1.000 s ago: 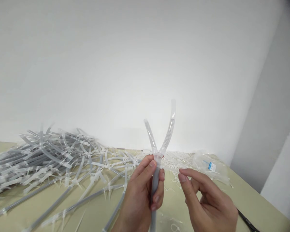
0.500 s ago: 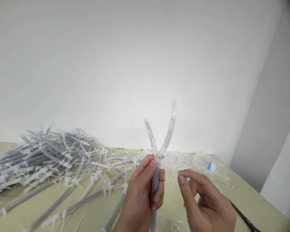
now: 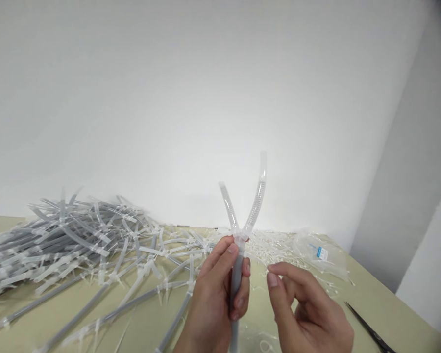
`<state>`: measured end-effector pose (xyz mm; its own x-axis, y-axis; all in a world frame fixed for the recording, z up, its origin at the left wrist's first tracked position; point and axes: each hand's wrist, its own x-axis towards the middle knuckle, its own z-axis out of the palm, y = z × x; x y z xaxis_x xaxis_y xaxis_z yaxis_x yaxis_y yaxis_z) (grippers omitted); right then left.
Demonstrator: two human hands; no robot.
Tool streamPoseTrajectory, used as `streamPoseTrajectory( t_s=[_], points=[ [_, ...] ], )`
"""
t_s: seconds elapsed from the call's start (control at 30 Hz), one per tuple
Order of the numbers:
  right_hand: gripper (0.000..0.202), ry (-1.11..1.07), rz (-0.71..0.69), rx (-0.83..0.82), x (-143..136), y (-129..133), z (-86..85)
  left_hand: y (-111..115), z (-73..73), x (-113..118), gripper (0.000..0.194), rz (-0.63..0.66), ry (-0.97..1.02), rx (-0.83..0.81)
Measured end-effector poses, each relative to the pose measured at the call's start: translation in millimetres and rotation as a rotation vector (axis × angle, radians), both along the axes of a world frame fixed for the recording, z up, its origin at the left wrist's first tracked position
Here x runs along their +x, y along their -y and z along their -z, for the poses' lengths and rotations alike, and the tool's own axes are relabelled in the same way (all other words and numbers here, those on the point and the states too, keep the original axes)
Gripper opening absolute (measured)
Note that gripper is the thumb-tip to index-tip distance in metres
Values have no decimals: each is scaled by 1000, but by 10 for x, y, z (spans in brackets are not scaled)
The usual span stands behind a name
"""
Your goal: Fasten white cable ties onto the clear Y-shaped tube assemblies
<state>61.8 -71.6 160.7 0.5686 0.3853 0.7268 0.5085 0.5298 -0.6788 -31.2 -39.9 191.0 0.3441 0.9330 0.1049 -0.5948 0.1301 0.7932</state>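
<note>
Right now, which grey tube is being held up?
The forked tube upright in the left hand, its two clear branches pointing up; the other tubes lie loose or piled on the table.

Narrow gap between left hand and right hand, tube heap an obstacle leftward

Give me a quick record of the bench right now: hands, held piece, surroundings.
left hand: gripping the grey stem of a Y-shaped tube
held piece: stem down, two clear branches up, right branch reaching higher
right hand: thumb and forefinger close together; anything pinched unclear
table, left: heap of grey tubes
table, back right: white ties, clear bag
table, front right: dark pointed tool
</note>
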Motion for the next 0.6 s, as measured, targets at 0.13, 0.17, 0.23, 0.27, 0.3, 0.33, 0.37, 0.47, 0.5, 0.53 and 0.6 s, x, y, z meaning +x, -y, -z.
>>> streamPoseTrajectory(
  t_s=[0.13, 0.17, 0.23, 0.27, 0.3, 0.33, 0.37, 0.47, 0.5, 0.53, 0.6],
  points=[
    [13, -42, -29, -32, 21, -2, 8, -1, 5, 4, 17, -1, 1, 2],
    [13, -58, -50, -42, 24, -2, 11, -1, 7, 8, 18, 1, 0, 4],
    [14, -88, -93, -65, 27, 1, 19, -2, 10, 17, 19, 5, 0, 8],
    [14, -101, -110, -75, 26, 3, 22, -2, 10, 22, 19, 5, 0, 11],
    [14, -113, -123, -82, 24, 6, 23, 0, 10, 26, 19, 2, 1, 12],
    [14, -125, -133, -85, 21, 10, 23, 1, 9, 29, 19, -2, 2, 13],
    [14, -136, -143, -86, 19, 13, 22, 3, 8, 30, 19, -10, 3, 13],
    [14, -159, -164, -95, 17, 20, 17, 5, 5, 26, 19, -14, -2, 13],
    [14, -166, -168, -103, 19, 21, 16, 4, 5, 23, 19, -13, -5, 15],
    [15, -171, -173, -113, 21, 20, 16, 4, 5, 20, 19, -10, -8, 17],
    [16, -181, -188, -128, 27, 15, 20, 7, 6, 16, 19, -5, -11, 16]
  ],
)
